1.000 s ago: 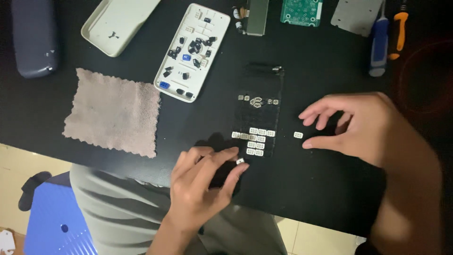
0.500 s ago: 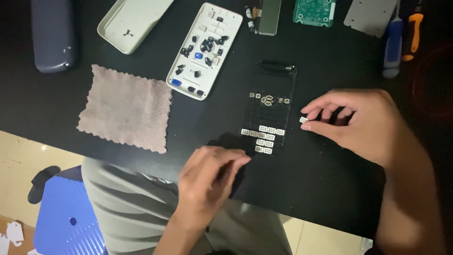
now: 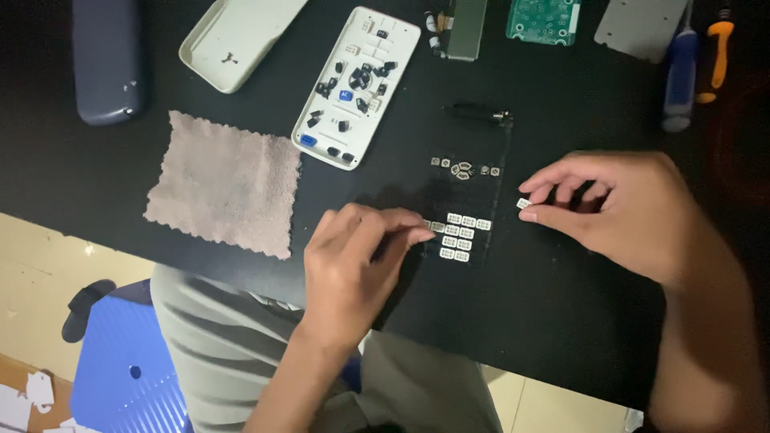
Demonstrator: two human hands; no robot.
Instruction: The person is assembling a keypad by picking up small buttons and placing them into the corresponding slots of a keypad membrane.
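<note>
Black keypad panel (image 3: 465, 210) lies flat on the black table (image 3: 561, 321), centre of frame, with small white keys (image 3: 459, 237) seated in rows on its lower part and a cluster of round keys (image 3: 464, 168) higher up. Left hand (image 3: 353, 265), lower centre, fingers pinched together with the tips touching the left end of the white key rows; can't tell if a key sits between them. Right hand (image 3: 618, 212), right of centre, pinches one loose white key (image 3: 524, 204) between thumb and forefinger, just beside the panel's right edge. Upper centre: white calculator front shell (image 3: 357, 88) face down, loose dark keys in it. Upper left: cream back cover (image 3: 237, 36), dark grey case (image 3: 107, 60). Left of centre: pinkish cloth (image 3: 224, 180). Top edge: green circuit board (image 3: 544, 18), grey metal plate (image 3: 642, 28). Upper right: blue screwdriver (image 3: 680, 72), orange screwdriver (image 3: 714, 52). Blue stool (image 3: 120, 361) below the table edge, lower left.
</note>
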